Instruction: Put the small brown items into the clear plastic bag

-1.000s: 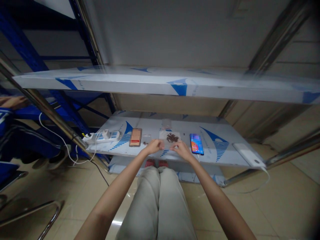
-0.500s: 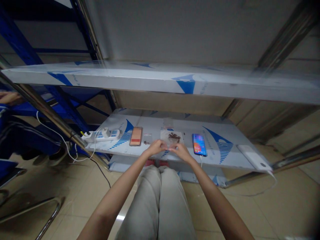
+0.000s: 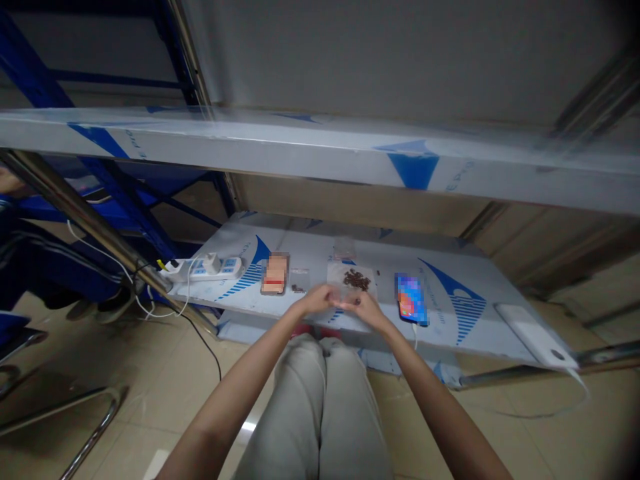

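Grips pinched, left hand (image 3: 317,300) and right hand (image 3: 364,307) touching near brown granules (image 3: 357,281); hold unclear

Power strip (image 3: 205,269) left on shelf (image 3: 310,243), plastic bag (image 3: 351,280) centre, phone (image 3: 411,299) right

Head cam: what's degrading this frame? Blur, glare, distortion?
Head view: wide-angle distortion bows the upper steel shelf, its surface soft and smeared; corners vignette dark; glare patch on the floor tile; phone screen pixelated; the fingers look acceptably sharp but dim.
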Demonstrator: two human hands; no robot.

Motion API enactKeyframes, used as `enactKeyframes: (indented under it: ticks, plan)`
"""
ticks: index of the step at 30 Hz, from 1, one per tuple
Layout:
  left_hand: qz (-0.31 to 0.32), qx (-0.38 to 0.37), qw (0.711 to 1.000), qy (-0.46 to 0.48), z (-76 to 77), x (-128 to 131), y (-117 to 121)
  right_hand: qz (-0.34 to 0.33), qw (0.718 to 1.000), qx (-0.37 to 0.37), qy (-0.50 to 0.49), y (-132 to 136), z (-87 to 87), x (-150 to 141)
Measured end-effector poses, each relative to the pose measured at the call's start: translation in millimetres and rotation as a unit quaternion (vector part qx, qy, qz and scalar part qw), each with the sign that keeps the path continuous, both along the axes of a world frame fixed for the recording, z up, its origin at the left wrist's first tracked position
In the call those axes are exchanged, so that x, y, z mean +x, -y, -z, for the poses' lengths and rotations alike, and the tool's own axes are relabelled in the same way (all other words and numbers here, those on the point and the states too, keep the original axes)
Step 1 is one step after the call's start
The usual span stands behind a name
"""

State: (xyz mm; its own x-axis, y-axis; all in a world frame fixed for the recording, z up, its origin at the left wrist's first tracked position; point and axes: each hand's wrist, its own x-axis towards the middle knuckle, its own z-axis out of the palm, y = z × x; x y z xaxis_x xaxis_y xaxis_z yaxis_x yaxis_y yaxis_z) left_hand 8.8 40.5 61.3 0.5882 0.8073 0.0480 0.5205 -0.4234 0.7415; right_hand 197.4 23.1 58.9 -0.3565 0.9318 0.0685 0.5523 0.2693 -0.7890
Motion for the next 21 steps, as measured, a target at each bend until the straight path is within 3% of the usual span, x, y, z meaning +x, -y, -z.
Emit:
enactKeyframes:
  ticks: [3,7,9,11,13,16,19,21]
  plan:
    - [-0.051,-0.052,0.994,0.077,6.8,1.5,-20.4,0.014,0.996,-0.046,-0.071,-27.4,-1.7,-1.5]
    - [-0.138,-0.049,0.979,0.143,-1.5,1.9,-47.7,0.112,0.977,-0.07,-0.166,-73.5,-10.2,-1.6]
    - [-0.185,-0.005,0.98,0.066,-9.4,-6.4,-52.6,0.164,0.967,-0.061,-0.187,-99.1,-13.7,-1.9]
    - [-0.2,0.042,0.975,-0.082,-14.1,-21.3,-48.1,0.223,0.958,-0.055,-0.175,-125.0,-15.5,-3.2]
    - [-0.176,0.096,0.961,-0.188,-13.2,-38.6,-36.3,0.271,0.954,-0.059,-0.111,-147.2,-16.0,-5.2]
    - [-0.129,0.141,0.942,-0.278,-3.2,-58.9,-15.6,0.327,0.942,-0.042,0.066,-164.4,-15.0,-3.7]
    - [-0.095,0.139,0.932,-0.32,9.3,-66.7,-3.8,0.399,0.888,0.021,0.227,-157.7,-11.6,12.1]
    - [-0.086,0.152,0.929,-0.325,16.1,-67.1,-1.7,0.41,0.863,0.045,0.29,-144.7,-7.4,31.2]
